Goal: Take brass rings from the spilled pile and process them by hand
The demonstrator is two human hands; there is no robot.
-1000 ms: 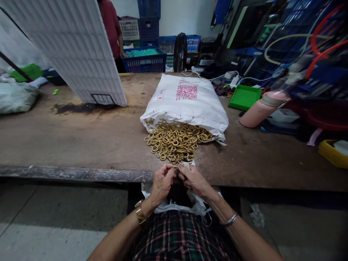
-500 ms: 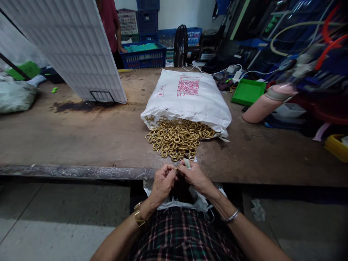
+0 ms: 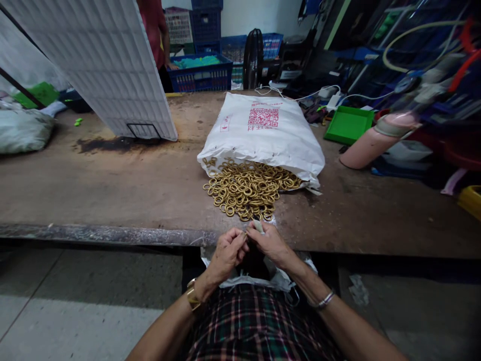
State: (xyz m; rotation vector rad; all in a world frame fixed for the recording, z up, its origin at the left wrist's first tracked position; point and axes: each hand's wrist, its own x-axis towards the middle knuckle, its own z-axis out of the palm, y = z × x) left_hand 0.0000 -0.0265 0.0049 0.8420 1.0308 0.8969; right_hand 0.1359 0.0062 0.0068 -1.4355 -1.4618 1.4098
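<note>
In the head view, my left hand [image 3: 228, 252] is closed in a pinch on a small gold-coloured ring [image 3: 246, 234], mostly hidden by the fingertips. Right beside it, my right hand [image 3: 273, 245] is closed too, its fingertips meeting the ring. A pale strip [image 3: 258, 226] shows at its index finger; whether it is finger tape or a held tool, I cannot tell. Just beyond both hands lies a heap of gold-coloured rings [image 3: 246, 190], spilling from the mouth of a white sack [image 3: 278, 138] with red print. Below my hands, a white bag edge [image 3: 276, 286] lies across my lap.
The wooden table [image 3: 93, 195] ends just in front of me. A white pleated panel [image 3: 124, 75] stands at the left. At the right are a green tray [image 3: 349, 124] and a pink bottle [image 3: 368, 145]. Behind the table, a person [image 3: 154, 40] stands near a blue crate [image 3: 203, 75].
The view has shifted slightly, so the table's things sit a little further right and higher. My hands stay together at the ring, with only small finger movement.
</note>
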